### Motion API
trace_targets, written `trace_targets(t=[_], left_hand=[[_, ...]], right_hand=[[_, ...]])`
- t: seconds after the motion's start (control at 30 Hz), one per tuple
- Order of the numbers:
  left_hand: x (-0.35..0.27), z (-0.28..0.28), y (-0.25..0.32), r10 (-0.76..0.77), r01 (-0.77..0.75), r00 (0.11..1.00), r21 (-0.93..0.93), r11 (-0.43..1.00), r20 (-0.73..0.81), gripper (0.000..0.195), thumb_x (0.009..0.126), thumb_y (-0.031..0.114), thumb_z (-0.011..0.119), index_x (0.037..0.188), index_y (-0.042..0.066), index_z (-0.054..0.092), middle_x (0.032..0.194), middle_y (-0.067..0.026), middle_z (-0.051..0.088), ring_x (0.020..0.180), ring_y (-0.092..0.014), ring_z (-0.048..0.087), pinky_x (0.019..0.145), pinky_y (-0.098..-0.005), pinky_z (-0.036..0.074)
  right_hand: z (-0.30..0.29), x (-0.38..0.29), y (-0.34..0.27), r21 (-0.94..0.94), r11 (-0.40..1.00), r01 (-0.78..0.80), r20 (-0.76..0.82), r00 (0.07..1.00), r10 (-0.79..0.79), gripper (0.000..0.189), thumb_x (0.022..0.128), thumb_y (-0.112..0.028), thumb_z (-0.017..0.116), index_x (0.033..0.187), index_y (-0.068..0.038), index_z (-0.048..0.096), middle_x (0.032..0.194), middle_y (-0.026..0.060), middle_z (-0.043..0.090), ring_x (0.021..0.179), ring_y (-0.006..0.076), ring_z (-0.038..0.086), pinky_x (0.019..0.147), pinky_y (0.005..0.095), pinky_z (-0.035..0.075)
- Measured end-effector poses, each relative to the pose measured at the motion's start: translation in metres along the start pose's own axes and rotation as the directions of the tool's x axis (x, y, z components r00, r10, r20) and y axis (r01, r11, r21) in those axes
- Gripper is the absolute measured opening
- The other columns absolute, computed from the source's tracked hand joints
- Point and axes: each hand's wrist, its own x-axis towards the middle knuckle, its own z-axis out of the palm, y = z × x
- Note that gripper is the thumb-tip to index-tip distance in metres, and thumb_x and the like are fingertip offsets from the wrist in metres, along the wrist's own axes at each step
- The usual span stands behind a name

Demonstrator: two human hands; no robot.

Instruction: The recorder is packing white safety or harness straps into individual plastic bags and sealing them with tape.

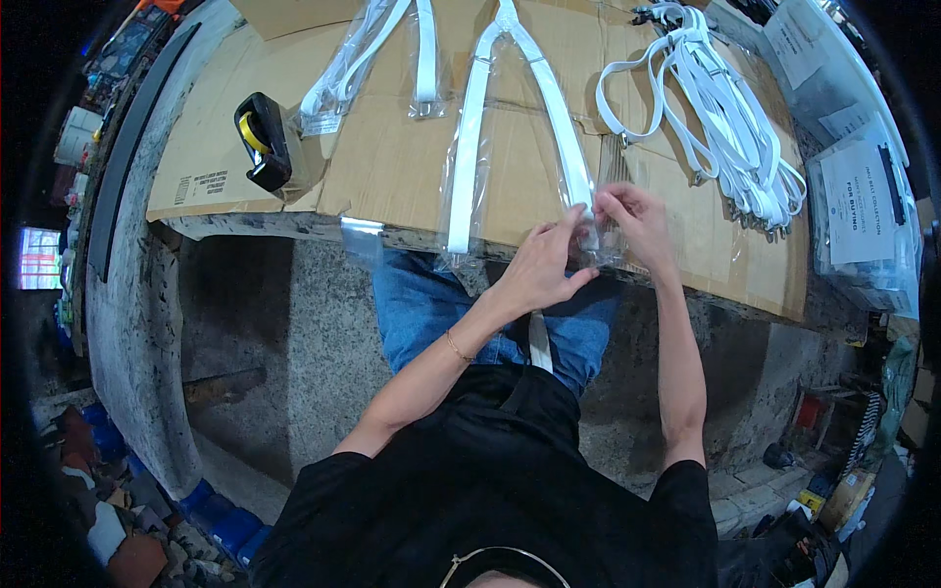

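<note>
A pair of white elastic suspenders (470, 140) lies in a Y shape on the cardboard sheet (390, 169), its two lower straps inside narrow clear plastic sleeves. My left hand (540, 257) is at the lower end of the right strap, index fingertip touching it and thumb apart, lower down. Whether it grips the sleeve is unclear. Just to the right, my right hand (636, 217) pinches the edge of the clear plastic sleeve (609, 253) between thumb and index finger. The left strap's sleeve reaches past the table's front edge.
A black tape dispenser (265, 143) with yellow core stands at left. Other sleeved white straps (426, 66) lie behind. On the right are heaped white suspenders (724, 117) with metal clips, beside translucent plastic boxes (856, 213) bearing printed sheets. A clear plastic piece (362, 242) overhangs the front edge.
</note>
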Motion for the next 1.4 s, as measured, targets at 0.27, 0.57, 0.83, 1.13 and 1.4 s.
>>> trace_targets(t=[0.27, 0.57, 0.83, 1.13, 1.4], left_hand=[[0.004, -0.002, -0.001, -0.154, 0.111, 0.968, -0.212, 0.971, -0.200, 0.054, 0.073, 0.011, 0.074, 0.121, 0.003, 0.051, 0.127, -0.0205, 0.046, 0.115, -0.033, 0.052, 0.094, -0.0416, 0.044], [0.014, -0.006, -0.021, 0.215, -0.230, 0.973, 0.294, 0.928, 0.081, 0.024, 0.086, 0.011, 0.057, 0.108, 0.004, 0.061, 0.126, -0.0119, 0.054, 0.124, -0.029, 0.046, 0.104, -0.0455, 0.034], [-0.010, -0.006, 0.002, -0.100, 0.138, 0.955, 0.121, 0.983, -0.278, 0.049, 0.080, 0.016, 0.066, 0.123, -0.002, 0.049, 0.122, -0.0213, 0.048, 0.119, -0.039, 0.044, 0.102, -0.0425, 0.035], [-0.032, 0.001, 0.005, -0.090, 0.156, 0.922, 0.149, 0.976, -0.376, 0.089, 0.056, 0.029, 0.087, 0.127, -0.003, 0.044, 0.128, -0.0223, 0.040, 0.121, -0.041, 0.038, 0.101, -0.0471, 0.035], [-0.045, 0.015, 0.016, -0.037, 0.102, 0.970, 0.263, 0.959, -0.242, 0.062, 0.055, 0.016, 0.083, 0.113, 0.007, 0.061, 0.125, -0.0150, 0.046, 0.118, -0.035, 0.042, 0.097, -0.0444, 0.036]], right_hand=[[0.012, 0.031, 0.031, -0.094, 0.993, -0.067, -0.097, 0.994, 0.058, 0.021, 0.086, -0.018, 0.066, 0.092, 0.002, 0.067, 0.072, 0.0028, 0.064, 0.067, 0.0072, 0.057, 0.060, 0.0231, 0.044], [0.010, 0.030, 0.027, 0.055, 0.999, 0.002, -0.179, 0.984, 0.008, 0.027, 0.086, -0.019, 0.066, 0.101, 0.004, 0.065, 0.081, 0.0053, 0.067, 0.068, 0.0092, 0.058, 0.059, 0.0239, 0.046], [-0.001, -0.054, -0.003, -0.057, 0.974, -0.221, -0.074, 0.973, 0.217, 0.036, 0.077, -0.012, 0.074, 0.108, 0.002, 0.063, 0.082, 0.0023, 0.064, 0.067, 0.0078, 0.051, 0.062, 0.0237, 0.044], [0.008, -0.066, -0.018, -0.398, 0.917, 0.004, -0.089, 0.995, -0.043, 0.044, 0.065, 0.001, 0.077, 0.105, -0.005, 0.062, 0.105, 0.0051, 0.051, 0.089, 0.0132, 0.051, 0.076, 0.0247, 0.044], [-0.002, -0.082, 0.029, -0.283, 0.918, 0.278, -0.080, 0.947, -0.311, 0.015, 0.061, 0.006, 0.073, 0.069, -0.001, 0.063, 0.115, 0.0091, 0.058, 0.092, 0.0178, 0.051, 0.074, 0.0300, 0.043]])
